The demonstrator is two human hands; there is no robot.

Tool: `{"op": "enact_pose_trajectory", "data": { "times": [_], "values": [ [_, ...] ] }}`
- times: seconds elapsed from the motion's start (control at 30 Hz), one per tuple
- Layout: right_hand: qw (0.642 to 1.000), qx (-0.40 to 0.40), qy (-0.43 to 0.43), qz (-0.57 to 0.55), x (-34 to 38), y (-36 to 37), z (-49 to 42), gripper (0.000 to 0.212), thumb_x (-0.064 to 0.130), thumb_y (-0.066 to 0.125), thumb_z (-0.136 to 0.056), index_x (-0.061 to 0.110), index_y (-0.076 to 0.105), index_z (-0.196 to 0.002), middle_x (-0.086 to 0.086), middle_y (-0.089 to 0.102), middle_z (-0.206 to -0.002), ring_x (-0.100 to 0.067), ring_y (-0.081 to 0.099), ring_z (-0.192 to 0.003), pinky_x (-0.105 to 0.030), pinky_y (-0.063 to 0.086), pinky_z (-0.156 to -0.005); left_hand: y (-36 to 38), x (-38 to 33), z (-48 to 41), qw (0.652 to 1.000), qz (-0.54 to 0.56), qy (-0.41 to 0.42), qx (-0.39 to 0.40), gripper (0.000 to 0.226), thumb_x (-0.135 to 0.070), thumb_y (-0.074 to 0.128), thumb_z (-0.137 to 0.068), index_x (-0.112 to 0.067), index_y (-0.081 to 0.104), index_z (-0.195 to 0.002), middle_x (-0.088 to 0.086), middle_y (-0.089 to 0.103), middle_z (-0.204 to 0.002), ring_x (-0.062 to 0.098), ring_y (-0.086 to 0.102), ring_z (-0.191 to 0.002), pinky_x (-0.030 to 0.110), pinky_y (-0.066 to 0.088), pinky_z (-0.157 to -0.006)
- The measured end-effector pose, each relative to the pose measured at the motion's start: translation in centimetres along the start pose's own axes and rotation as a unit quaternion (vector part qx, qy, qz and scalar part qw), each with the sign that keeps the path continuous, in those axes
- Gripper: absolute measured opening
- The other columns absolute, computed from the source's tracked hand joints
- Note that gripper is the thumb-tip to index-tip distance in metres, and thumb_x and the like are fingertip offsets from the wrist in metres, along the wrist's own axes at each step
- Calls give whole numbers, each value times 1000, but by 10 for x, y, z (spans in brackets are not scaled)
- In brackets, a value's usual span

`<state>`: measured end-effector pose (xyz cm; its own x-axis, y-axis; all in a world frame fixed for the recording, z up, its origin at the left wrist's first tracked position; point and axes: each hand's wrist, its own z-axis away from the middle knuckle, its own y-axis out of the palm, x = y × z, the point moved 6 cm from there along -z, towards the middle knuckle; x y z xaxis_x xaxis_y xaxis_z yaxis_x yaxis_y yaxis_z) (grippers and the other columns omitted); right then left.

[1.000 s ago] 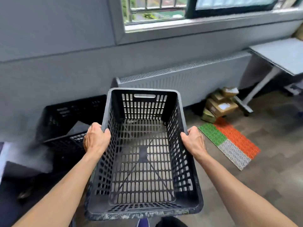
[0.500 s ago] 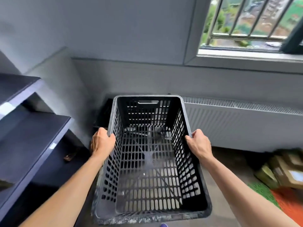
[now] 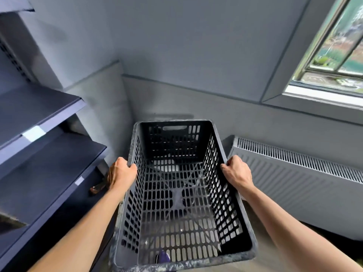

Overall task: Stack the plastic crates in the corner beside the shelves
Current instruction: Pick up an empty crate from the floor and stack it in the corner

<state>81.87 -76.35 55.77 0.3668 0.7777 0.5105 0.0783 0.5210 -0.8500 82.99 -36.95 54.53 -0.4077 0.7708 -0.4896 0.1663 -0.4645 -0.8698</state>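
Note:
I hold a black slotted plastic crate [image 3: 176, 193] level in front of me, open side up and empty. My left hand [image 3: 120, 173] grips its left rim and my right hand [image 3: 236, 173] grips its right rim, both near the far end. The crate hangs in front of the grey wall corner [image 3: 121, 95], between the dark shelves [image 3: 39, 154] on the left and the radiator on the right. Through the slotted bottom I see blurred dark and pale shapes below; I cannot tell what they are.
A white radiator [image 3: 294, 183] runs along the wall on the right under a window [image 3: 337, 55]. A small brown object [image 3: 97, 188] lies on the lowest shelf near my left hand. A purple shoe tip [image 3: 163, 257] shows under the crate's near end.
The view has swung left, from the radiator and floor mats to the corner beside the shelves. Both hands kept their grip on the crate. The other black crate on the floor has gone from sight.

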Motion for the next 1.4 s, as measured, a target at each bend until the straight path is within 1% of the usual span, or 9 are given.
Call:
{"op": "enact_pose_trajectory", "data": {
  "times": [0.1,0.23,0.4,0.7,0.97,1.1,1.2,1.33,1.4],
  "values": [
    [1000,11,1,21,19,15,-30,17,23,49,-91,8,48,-97,-11,59,-92,-29,53,-78,-34,40,-70,9,0,-34,1000,0,-14,13,31,-36,53,-85,-14,42,-67,16,66,-75,33,63,-70,36,50,-62],
    [999,22,-3,36,44,31,-70,18,21,48,-90,6,47,-99,-19,65,-106,-31,56,-83,-35,41,-72,18,-3,-71,999,-3,-31,30,27,-34,54,-90,-14,44,-74,6,57,-71,30,60,-71,31,41,-58],
    [998,34,-28,52,78,43,-113,20,18,50,-86,5,51,-102,-18,65,-108,-30,54,-84,-35,44,-73,24,3,-110,998,-29,-49,38,29,-35,54,-91,-11,48,-75,7,55,-70,29,57,-66,30,39,-54],
    [991,81,-79,72,129,75,-208,22,15,52,-84,4,54,-104,-19,65,-111,-37,61,-101,-37,47,-81,36,-2,-146,992,-40,-116,24,28,-36,52,-94,-9,55,-86,11,64,-85,28,54,-71,31,38,-58],
    [967,177,-155,96,169,118,-317,27,12,49,-84,5,54,-110,-17,63,-106,-39,60,-99,-41,51,-82,68,-20,-158,971,-31,-235,-20,31,-39,56,-92,-9,56,-93,15,68,-101,36,65,-94,35,48,-67],
    [945,216,-214,122,195,135,-360,25,14,50,-85,7,56,-108,-13,62,-101,-37,62,-99,-35,47,-76,83,-31,-151,953,-22,-302,-29,33,-42,56,-92,-9,58,-98,16,70,-108,37,66,-102,37,50,-73],
    [931,230,-253,130,218,149,-386,18,11,49,-82,7,59,-96,-15,66,-100,-34,63,-92,-37,51,-74,95,-40,-146,938,9,-345,-34,32,-44,57,-90,-12,58,-95,13,72,-100,36,69,-96,36,52,-71],
    [917,238,-281,156,240,165,-412,26,9,50,-84,6,63,-106,-15,67,-99,-32,65,-93,-34,52,-76,110,-49,-141,923,44,-380,-37,32,-45,58,-87,-13,55,-91,11,74,-86,33,74,-78,38,59,-72],
    [908,244,-301,161,249,170,-422,26,12,52,-83,5,63,-106,-15,65,-102,-32,63,-93,-33,49,-72,116,-57,-140,919,57,-388,-38,33,-44,59,-88,-11,54,-93,12,74,-85,33,74,-76,39,60,-72]
  ]
}}
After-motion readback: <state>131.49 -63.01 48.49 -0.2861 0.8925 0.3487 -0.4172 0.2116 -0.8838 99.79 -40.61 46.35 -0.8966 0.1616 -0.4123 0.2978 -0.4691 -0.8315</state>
